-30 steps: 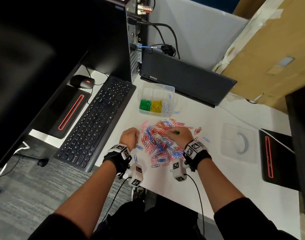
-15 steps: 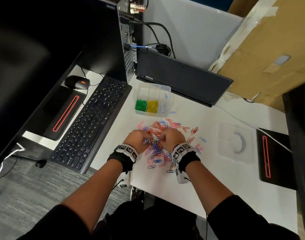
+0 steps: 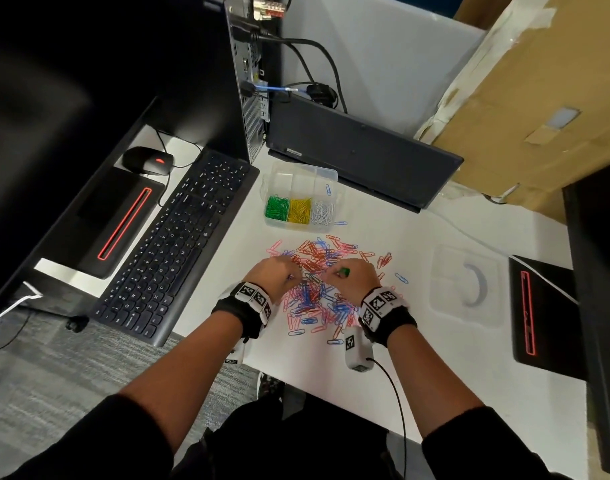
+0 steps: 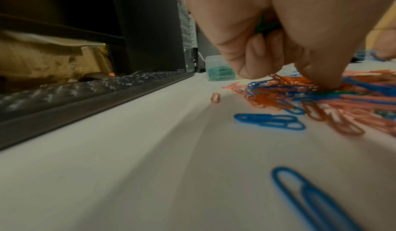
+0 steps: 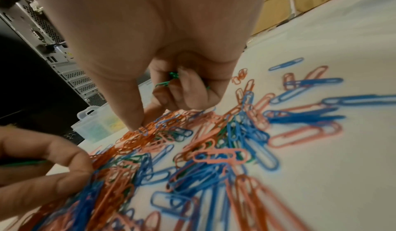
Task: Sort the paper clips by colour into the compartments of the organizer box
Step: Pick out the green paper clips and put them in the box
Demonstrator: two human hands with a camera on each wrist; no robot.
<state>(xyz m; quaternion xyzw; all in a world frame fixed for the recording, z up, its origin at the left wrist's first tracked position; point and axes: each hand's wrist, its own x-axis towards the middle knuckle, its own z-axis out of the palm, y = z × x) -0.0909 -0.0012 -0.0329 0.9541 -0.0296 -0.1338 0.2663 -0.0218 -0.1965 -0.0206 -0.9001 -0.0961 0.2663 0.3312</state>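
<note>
Only the wrist views show both hands, left hand [image 4: 278, 31] and right hand [image 5: 163, 48], curled around green clips [image 5: 171, 78].

Black sleeves [image 3: 476, 441], marker-tagged wristbands [image 3: 378, 303], seemingly cabled.

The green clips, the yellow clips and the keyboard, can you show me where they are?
green clips [image 3: 277, 208], head view, middle of the green heap in the box's left compartment.
yellow clips [image 3: 299, 211], head view, middle of the yellow heap in the compartment beside it.
keyboard [image 3: 179, 242], head view, keys near its middle.
</note>
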